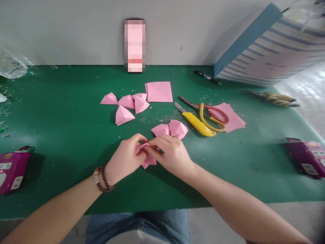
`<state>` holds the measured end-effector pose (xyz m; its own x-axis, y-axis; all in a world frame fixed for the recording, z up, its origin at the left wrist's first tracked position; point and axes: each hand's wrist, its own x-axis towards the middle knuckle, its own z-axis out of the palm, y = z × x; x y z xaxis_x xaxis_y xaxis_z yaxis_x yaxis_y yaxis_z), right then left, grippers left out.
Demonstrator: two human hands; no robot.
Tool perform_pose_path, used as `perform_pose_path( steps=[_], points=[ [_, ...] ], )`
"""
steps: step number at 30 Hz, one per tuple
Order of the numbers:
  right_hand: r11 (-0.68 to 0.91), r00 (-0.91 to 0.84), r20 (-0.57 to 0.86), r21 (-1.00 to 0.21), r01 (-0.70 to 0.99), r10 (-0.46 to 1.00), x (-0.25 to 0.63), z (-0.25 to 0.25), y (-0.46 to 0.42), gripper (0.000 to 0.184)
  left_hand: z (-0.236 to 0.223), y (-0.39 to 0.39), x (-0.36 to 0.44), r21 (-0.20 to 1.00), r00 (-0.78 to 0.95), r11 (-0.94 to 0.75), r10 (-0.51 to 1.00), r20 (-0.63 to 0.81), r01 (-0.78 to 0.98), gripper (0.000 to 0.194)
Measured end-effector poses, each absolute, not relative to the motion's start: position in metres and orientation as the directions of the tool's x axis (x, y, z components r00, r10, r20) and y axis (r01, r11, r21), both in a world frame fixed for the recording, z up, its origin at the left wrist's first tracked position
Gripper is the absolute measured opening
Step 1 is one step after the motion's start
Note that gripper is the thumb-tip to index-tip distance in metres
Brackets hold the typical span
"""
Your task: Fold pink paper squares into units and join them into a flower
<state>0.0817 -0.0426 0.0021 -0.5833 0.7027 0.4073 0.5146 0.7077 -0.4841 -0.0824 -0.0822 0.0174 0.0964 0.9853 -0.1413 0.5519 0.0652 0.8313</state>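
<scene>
A green work mat (58, 108) covers the table, flecked with paper scraps and meeting a white wall (76, 34) at the far edge. A blurred upright pink-and-white object (134, 45) stands against that wall. At far right, a large striped paper bag (269, 51) leans near a black pen (207, 77) and a yellow-handled pair of pliers (271, 98). Magenta boxes sit at the left (12, 169) and right (306, 157) edges.

Mid-mat lie a cluster of folded pink paper pieces (126, 101) and a flat pink square (159, 92). To the right, red-and-yellow scissors (213, 117) rest on loose pink sheets (235, 117), beside a yellow utility knife (195, 123).

Near the mat's front, the left hand (125, 159), with a beaded bracelet (103, 179) at its wrist, and the right hand (172, 156) are both closed, fingers curled, pinching a folded pink paper (149, 161) between them. Two more folded pink pieces (172, 129) sit just beyond the right hand's fingers.
</scene>
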Motion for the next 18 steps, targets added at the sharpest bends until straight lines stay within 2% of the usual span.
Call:
perform_pose_path(
  steps=[3, 6, 8, 10, 15, 18],
  points=[
    [0.647, -0.569, 0.339, -0.558, 0.52, 0.75, 0.082, 0.006, -0.043, 0.017, 0.017, -0.08, -0.083, 0.845, 0.103, 0.088, 0.981, -0.167, 0.528, 0.023],
    [0.487, -0.562, 0.164, -0.721, 0.493, 0.811, 0.083, 0.013, -0.042, 0.014, 0.019, -0.079, -0.084, 0.864, 0.07, 0.159, 0.973, -0.218, 0.477, 0.021],
    [0.371, -0.552, 0.047, -0.786, 0.494, 0.833, 0.083, 0.016, -0.042, 0.016, 0.02, -0.078, -0.084, 0.863, 0.032, 0.186, 0.973, -0.227, 0.47, 0.02],
    [0.324, -0.523, -0.001, -0.784, 0.529, 0.852, 0.083, 0.016, -0.041, 0.012, 0.02, -0.079, -0.083, 0.858, 0.011, 0.177, 0.978, -0.207, 0.482, 0.019],
    [0.342, -0.481, -0.001, -0.702, 0.625, 0.877, 0.08, 0.012, -0.04, 0.008, 0.017, -0.081, -0.079, 0.816, 0.004, 0.05, 0.998, -0.064, 0.576, 0.021],
    [0.326, -0.496, -0.029, -0.72, 0.612, 0.868, 0.079, 0.013, -0.04, 0.007, 0.016, -0.082, -0.078, 0.782, -0.025, -0.01, 0.999, 0.033, 0.623, 0.024]
  ],
)
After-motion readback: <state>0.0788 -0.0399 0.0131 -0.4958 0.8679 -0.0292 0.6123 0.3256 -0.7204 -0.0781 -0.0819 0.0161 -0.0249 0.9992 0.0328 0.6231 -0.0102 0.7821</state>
